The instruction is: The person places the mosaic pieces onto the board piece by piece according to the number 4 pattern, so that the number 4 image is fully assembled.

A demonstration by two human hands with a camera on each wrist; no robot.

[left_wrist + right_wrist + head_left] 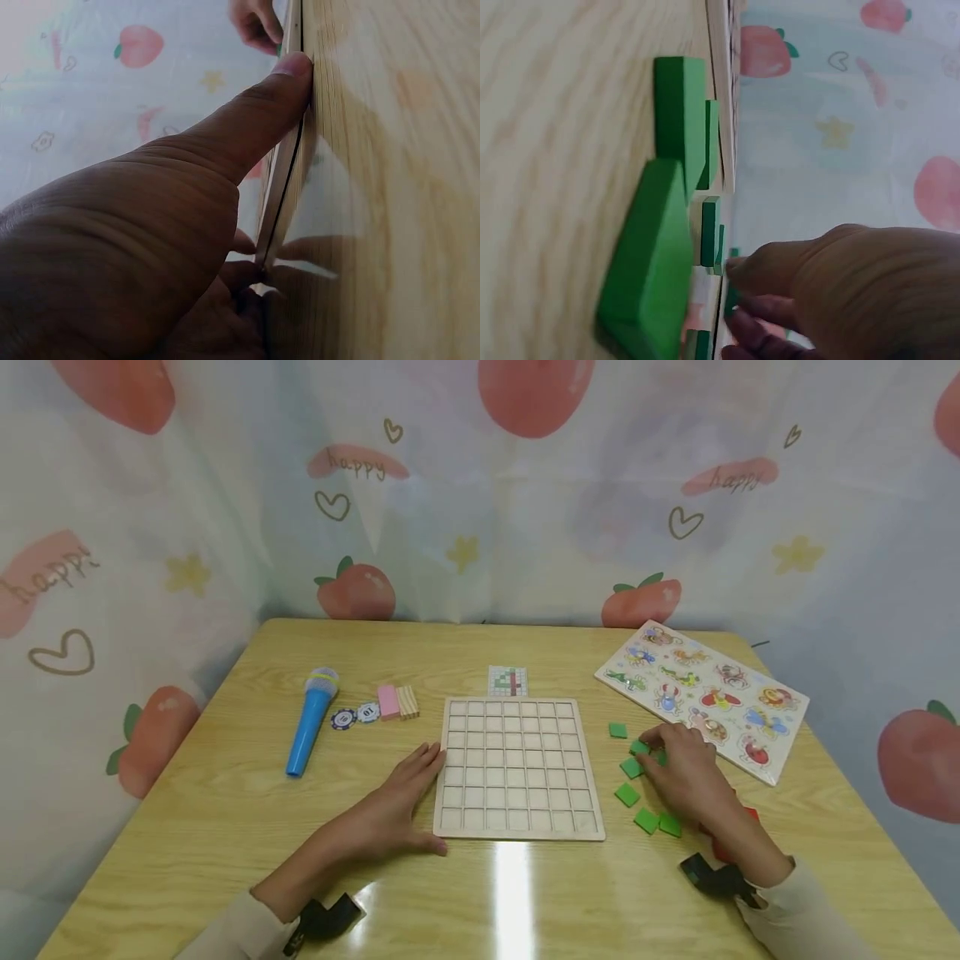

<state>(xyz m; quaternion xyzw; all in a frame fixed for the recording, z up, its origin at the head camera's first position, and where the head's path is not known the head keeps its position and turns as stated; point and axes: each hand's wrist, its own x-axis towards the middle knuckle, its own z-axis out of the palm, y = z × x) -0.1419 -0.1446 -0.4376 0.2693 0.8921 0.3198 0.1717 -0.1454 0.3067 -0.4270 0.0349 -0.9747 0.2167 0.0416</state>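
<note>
A wooden board with a square grid (517,768) lies at the middle of the table, its cells bare. My left hand (393,810) rests along the board's left edge, fingers and thumb spread; in the left wrist view the thumb (255,112) touches the board's side. My right hand (686,777) is right of the board, among loose green square tiles (627,794). Its thumb and fingers pinch one green tile (733,289), seen on edge in the right wrist view. Under the right forearm, red pieces (723,850) are partly hidden.
A small printed grid card (507,681) lies behind the board. To the left are a blue toy microphone (309,727), two poker chips (344,719), a pink block (388,702) and a striped wooden piece (407,702). An insect puzzle board (712,697) lies at the back right.
</note>
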